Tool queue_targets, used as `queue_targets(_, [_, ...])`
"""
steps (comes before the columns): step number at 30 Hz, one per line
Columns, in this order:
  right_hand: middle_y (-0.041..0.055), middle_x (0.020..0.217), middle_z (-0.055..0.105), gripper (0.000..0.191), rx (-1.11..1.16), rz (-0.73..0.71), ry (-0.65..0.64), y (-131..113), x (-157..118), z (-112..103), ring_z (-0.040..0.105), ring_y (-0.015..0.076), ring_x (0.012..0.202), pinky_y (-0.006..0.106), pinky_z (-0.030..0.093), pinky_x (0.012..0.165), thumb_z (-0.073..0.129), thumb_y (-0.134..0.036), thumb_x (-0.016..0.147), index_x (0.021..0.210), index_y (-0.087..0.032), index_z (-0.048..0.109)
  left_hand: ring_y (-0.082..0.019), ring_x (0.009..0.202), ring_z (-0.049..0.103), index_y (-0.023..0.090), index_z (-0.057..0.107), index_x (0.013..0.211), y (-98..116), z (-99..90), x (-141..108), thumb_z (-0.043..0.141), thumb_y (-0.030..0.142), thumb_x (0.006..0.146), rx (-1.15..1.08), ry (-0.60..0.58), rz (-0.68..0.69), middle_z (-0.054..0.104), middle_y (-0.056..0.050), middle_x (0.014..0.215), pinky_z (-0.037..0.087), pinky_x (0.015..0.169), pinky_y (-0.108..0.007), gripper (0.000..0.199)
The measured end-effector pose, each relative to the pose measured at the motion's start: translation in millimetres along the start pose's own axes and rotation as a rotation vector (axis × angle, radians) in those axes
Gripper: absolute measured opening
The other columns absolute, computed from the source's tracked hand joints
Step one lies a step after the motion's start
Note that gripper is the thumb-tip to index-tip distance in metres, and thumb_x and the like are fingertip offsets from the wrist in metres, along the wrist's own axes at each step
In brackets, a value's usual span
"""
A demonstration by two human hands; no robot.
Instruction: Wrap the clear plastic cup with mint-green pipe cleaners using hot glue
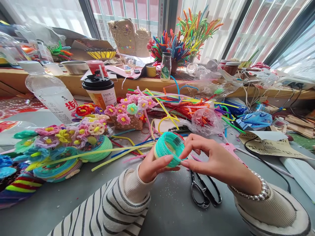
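Note:
A small round cup (pixel 162 148) wrapped in rows of turquoise pipe cleaner, with a barcode label inside it, is tilted toward me above the grey table. My left hand (pixel 150 166) is closed around its near left side, thumb along the rim. At the rim's right edge, my right hand (pixel 209 153) pinches the turquoise pipe cleaner (pixel 176 160) between thumb and index finger. Black-handled scissors (pixel 203 193) lie below my right hand, their blades partly hidden. Left of the cup, pale yellow pipe cleaners (pixel 118 154) stretch across the table.
Pipe-cleaner flowers on wrapped bases (pixel 97 149) crowd the left, near a water bottle (pixel 52 91) and a lidded coffee cup (pixel 99 91). Loose pipe cleaners (pixel 172 109) pile up behind my hands. A pink glue gun (pixel 232 152) and sandpaper (pixel 273 144) lie to the right.

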State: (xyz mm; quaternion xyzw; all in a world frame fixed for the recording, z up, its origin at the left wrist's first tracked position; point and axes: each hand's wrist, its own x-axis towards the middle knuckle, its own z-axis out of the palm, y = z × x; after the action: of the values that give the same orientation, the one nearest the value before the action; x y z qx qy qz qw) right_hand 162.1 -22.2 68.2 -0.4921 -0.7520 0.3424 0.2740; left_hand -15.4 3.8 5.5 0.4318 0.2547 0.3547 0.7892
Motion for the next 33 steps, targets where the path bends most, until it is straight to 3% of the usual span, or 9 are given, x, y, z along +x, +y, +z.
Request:
queue_targets(26, [0.0004,0.083,0.055,0.002,0.018,-0.001,0.006,-1.2,0.6,0.9,0.053,0.0128,0.080,0.027,0.040,0.073,0.062,-0.020,0.072,0.074,-0.020,0.062,-0.020,0.082,0.062,0.022,0.052,0.105,0.6,2.9,-0.7,0.070,0.035,0.063,-0.025,0.061,0.000,0.065,-0.004,0.091,0.051,0.074,-0.034,0.048])
queue_targets(33, [0.0017,0.084,0.055,0.004,0.016,0.008,-0.023,-1.8,0.3,-1.3,0.053,0.0137,0.081,0.027,0.040,0.073,0.061,-0.022,0.073,0.076,-0.020,0.064,-0.019,0.083,0.062,0.021,0.051,0.107,-0.4,0.9,0.0,0.068,0.034,0.065,-0.023,0.017,-0.008,0.065,-0.003,0.094,0.051,0.075,-0.033,0.047])
